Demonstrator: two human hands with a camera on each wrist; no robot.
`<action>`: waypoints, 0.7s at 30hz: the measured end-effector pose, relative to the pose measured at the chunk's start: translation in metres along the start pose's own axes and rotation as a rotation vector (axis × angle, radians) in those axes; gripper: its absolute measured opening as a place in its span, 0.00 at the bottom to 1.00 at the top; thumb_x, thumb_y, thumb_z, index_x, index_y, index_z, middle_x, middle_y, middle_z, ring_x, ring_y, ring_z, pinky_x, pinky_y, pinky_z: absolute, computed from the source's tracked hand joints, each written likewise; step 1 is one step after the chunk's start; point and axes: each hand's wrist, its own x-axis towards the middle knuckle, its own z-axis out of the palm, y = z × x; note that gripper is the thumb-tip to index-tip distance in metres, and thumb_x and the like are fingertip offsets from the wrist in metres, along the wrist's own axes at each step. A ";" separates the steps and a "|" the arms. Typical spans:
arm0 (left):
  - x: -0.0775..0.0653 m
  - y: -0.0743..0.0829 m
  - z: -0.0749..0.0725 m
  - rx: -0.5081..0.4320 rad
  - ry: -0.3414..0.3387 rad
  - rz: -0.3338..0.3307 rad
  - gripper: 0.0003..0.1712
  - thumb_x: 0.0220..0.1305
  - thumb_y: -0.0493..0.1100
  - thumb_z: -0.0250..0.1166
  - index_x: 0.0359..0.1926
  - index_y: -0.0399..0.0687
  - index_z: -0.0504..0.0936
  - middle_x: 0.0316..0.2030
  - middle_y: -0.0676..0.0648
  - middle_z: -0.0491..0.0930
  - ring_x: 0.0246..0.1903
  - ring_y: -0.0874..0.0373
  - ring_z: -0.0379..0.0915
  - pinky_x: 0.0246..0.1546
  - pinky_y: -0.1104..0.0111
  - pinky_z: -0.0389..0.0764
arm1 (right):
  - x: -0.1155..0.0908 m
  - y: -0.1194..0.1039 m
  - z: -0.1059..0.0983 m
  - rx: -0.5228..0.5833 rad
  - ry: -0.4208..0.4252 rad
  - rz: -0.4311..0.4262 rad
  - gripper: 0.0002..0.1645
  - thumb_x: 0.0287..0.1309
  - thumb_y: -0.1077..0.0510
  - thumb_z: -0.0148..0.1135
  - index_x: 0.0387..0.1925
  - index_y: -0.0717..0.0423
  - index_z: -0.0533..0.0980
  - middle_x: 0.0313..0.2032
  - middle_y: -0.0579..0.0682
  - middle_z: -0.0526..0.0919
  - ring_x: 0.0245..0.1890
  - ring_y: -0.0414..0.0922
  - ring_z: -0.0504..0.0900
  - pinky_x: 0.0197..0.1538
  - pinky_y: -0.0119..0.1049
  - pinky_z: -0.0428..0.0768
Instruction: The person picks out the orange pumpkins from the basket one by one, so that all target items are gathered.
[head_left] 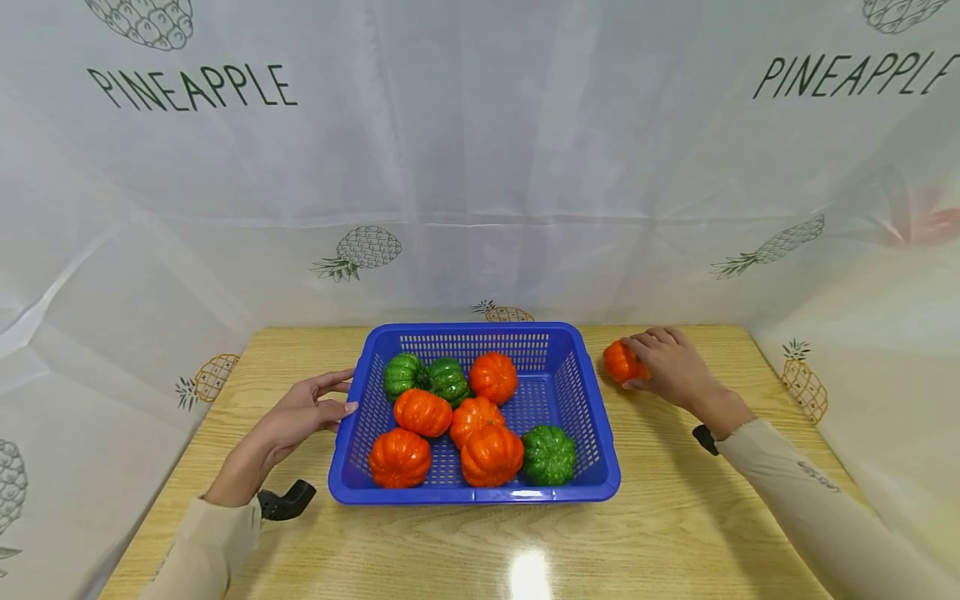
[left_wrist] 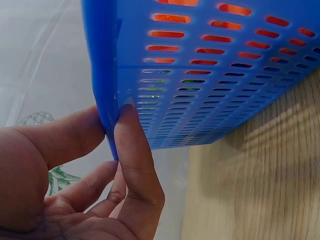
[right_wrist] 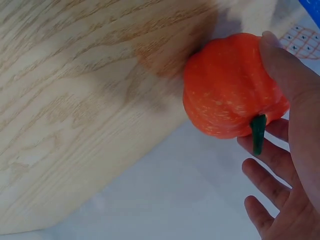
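Observation:
A blue plastic basket (head_left: 471,495) with slotted walls sits on the table and holds several small orange and green pumpkins. At its left side, my left hand (head_left: 306,414) pinches the rim; the left wrist view shows the thumb on one face of the rim (left_wrist: 104,75) and the index finger against the other. To the right of the basket, my right hand (head_left: 675,367) holds an orange pumpkin (head_left: 621,363) low over or on the table. Its thumb and index finger lie on opposite sides of this pumpkin (right_wrist: 225,85), whose short green stem (right_wrist: 258,134) points toward the palm.
In the basket, green pumpkins (head_left: 405,375) lie at the back left, another green pumpkin (head_left: 549,455) at the front right, and orange pumpkins (head_left: 400,457) among them. The wooden table (head_left: 420,550) ends at a white curtain (head_left: 480,167) printed with pineapples.

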 end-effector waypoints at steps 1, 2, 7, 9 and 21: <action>0.000 0.000 0.000 0.002 -0.004 0.006 0.42 0.76 0.33 0.61 0.81 0.26 0.49 0.66 0.24 0.62 0.38 0.59 0.86 0.42 0.66 0.89 | 0.000 0.000 0.001 0.003 0.004 0.000 0.44 0.50 0.44 0.84 0.62 0.65 0.79 0.55 0.63 0.85 0.58 0.64 0.78 0.67 0.63 0.73; 0.000 0.000 0.000 0.002 -0.004 0.006 0.42 0.76 0.33 0.61 0.81 0.26 0.49 0.66 0.24 0.62 0.38 0.59 0.86 0.42 0.66 0.89 | 0.001 0.000 0.002 0.010 0.009 0.000 0.44 0.51 0.44 0.84 0.62 0.65 0.79 0.55 0.63 0.85 0.58 0.65 0.78 0.67 0.63 0.73; 0.000 -0.001 0.000 0.003 -0.007 0.014 0.43 0.76 0.33 0.61 0.81 0.26 0.49 0.66 0.24 0.62 0.38 0.59 0.86 0.42 0.66 0.89 | 0.002 0.000 0.006 0.040 0.034 0.000 0.42 0.53 0.44 0.82 0.62 0.66 0.79 0.55 0.63 0.85 0.58 0.65 0.78 0.67 0.63 0.73; 0.000 0.000 0.001 0.002 -0.005 0.011 0.43 0.76 0.33 0.61 0.81 0.26 0.49 0.66 0.24 0.62 0.38 0.58 0.86 0.43 0.66 0.89 | 0.003 0.000 0.007 0.052 0.038 0.004 0.42 0.54 0.44 0.82 0.62 0.66 0.79 0.55 0.63 0.85 0.58 0.65 0.78 0.66 0.63 0.73; 0.000 0.000 0.000 0.001 -0.001 0.005 0.43 0.76 0.33 0.61 0.81 0.26 0.49 0.67 0.23 0.61 0.38 0.58 0.86 0.43 0.66 0.89 | 0.006 0.000 0.013 0.073 0.025 0.032 0.44 0.58 0.43 0.79 0.65 0.69 0.76 0.56 0.66 0.84 0.59 0.66 0.79 0.67 0.63 0.73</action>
